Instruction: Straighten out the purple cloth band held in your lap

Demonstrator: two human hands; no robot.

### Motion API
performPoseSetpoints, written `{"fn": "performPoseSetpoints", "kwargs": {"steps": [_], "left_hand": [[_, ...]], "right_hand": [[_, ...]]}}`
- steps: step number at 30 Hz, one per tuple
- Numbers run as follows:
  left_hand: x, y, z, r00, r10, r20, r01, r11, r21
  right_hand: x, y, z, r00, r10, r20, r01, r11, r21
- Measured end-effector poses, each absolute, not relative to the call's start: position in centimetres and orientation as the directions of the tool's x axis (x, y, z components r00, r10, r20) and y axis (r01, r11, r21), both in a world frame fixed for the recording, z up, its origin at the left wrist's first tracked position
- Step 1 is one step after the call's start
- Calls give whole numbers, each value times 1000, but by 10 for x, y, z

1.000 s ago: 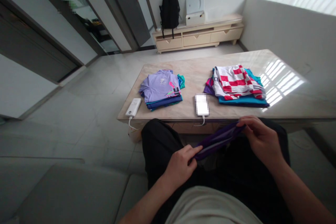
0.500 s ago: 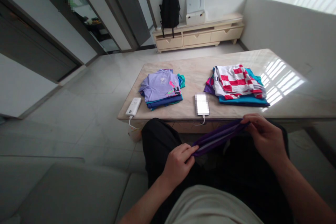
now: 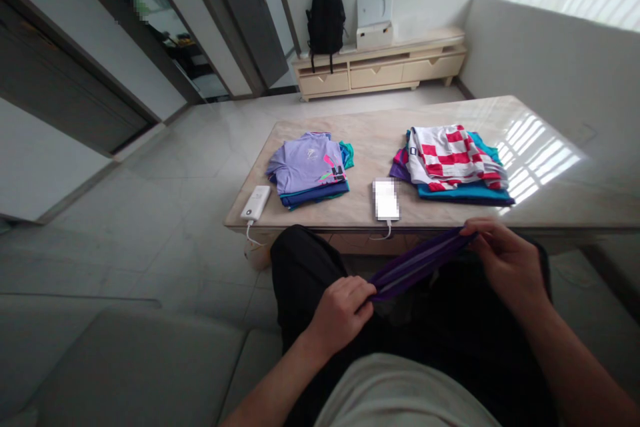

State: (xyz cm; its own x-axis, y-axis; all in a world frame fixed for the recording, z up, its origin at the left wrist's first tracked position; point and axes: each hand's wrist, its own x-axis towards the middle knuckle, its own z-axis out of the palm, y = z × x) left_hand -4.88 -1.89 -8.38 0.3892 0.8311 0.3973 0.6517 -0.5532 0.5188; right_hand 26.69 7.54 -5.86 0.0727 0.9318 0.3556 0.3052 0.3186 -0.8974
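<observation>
A purple garment is stretched between my two hands above my lap, its kind not clear from the part that shows. My left hand pinches its lower left end. At the upper right end, my right hand grips it with thumb and fingers. On the table beyond lies a stack of folded clothes with a lilac shirt on top. To the right is another stack, topped by a red-and-white checked shirt over blue and purple clothes.
The marble-topped table has its front edge just past my knees. A phone and a white power bank, both with cables, lie near that edge. A low cabinet bearing a black backpack stands against the far wall.
My left fingers have curled more closely over the end of the purple garment. Both hands stay in nearly the same place, and the view has shifted slightly.
</observation>
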Motion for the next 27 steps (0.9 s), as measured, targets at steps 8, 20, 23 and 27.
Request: {"fn": "performPoseSetpoints", "kwargs": {"steps": [8,20,23,27], "left_hand": [[-47,-12,-85,492,847,201,741,-528,415],[-48,-14,-79,476,878,56,709,-421,566],[-49,-13,-76,479,878,-3,731,-398,554],[-50,-9,-78,538,839,-77,741,-428,518]], "right_hand": [[264,74,-62,20,933,358,316,334,-888],[259,74,-56,16,930,367,314,344,-885],[259,74,-56,20,930,366,333,339,-880],[257,73,-53,10,927,374,347,347,-871]]}}
